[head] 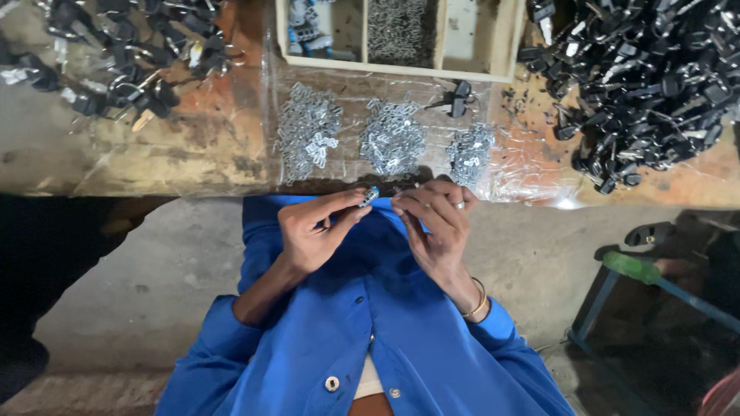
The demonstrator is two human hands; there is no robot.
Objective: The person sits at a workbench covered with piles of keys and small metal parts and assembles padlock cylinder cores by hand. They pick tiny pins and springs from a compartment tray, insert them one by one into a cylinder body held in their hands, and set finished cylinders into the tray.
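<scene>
My left hand pinches a small metal piece with a blue part between thumb and fingertips, just below the workbench's front edge. My right hand, with a ring and a bangle, is held close beside it, fingers curled; its fingertips meet near the same small piece, and what they hold I cannot make out. Three heaps of small silvery metal parts lie on a clear plastic sheet right above my hands. I wear a blue coat.
A wooden compartment tray with more small parts stands at the back. Large piles of black key-like pieces lie at the right and back left. A green-topped blue stool is at the right on the concrete floor.
</scene>
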